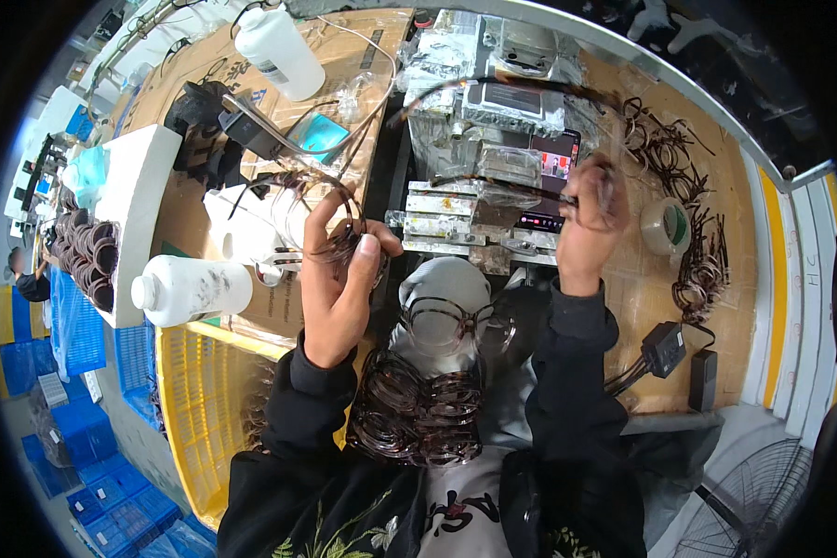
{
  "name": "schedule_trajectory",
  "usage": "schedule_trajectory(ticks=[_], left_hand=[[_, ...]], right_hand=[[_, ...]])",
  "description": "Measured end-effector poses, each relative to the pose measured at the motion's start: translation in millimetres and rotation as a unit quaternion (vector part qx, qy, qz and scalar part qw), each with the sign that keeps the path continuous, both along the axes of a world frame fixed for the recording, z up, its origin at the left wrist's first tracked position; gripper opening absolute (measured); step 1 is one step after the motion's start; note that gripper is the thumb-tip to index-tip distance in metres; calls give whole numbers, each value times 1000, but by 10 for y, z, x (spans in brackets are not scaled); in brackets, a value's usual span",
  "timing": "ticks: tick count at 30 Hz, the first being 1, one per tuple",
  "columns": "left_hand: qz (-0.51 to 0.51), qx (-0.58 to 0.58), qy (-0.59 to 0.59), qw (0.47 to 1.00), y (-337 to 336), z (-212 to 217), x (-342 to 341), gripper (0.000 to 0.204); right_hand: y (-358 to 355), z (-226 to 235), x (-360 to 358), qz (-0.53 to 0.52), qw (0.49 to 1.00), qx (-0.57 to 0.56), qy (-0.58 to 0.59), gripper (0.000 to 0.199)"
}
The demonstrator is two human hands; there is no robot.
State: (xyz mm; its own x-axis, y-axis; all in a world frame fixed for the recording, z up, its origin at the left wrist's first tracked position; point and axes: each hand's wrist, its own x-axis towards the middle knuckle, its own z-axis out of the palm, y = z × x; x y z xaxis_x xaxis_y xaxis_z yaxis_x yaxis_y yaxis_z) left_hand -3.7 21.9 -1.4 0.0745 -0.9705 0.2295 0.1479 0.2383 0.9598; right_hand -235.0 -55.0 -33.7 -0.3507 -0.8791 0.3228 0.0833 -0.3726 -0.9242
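Gripped between thumb and curled fingers of the left hand is a dark tortoiseshell eyeglass frame, held up over the near edge of the cardboard-covered worktop. The right hand is closed around the end of a long thin dark strip, which runs leftward from the fist above a phone with a lit screen; motion blur hides exactly how the fingers pinch it.

Below the hands, in the person's lap, lies a heap of similar brown frames, with one frame resting on a grey cloth just above the heap.

A white bottle lies on its side at the worktop's near left edge, beside a yellow plastic crate. A second white bottle lies near the far edge. On the wooden bench to the right, a roll of tape sits among scattered dark frame pieces, and a black power adapter lies near the bench's near edge.
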Motion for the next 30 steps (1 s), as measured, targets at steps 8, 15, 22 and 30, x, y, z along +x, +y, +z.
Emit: schedule_trajectory(ticks=[8, 15, 22, 30], left_hand=[[-26, 54, 87, 994, 38, 65, 11, 42], [-67, 107, 144, 982, -20, 158, -78, 70], [-139, -12, 128, 982, -12, 185, -290, 45], [-95, -8, 140, 985, 0, 164, -209, 36]], right_hand=[[-228, -176, 55, -30, 998, -41, 34, 14], [38, -69, 48, -32, 998, -17, 48, 21], [624, 257, 326, -16, 914, -166, 370, 15], [790, 229, 10, 216, 846, 57, 485, 25]])
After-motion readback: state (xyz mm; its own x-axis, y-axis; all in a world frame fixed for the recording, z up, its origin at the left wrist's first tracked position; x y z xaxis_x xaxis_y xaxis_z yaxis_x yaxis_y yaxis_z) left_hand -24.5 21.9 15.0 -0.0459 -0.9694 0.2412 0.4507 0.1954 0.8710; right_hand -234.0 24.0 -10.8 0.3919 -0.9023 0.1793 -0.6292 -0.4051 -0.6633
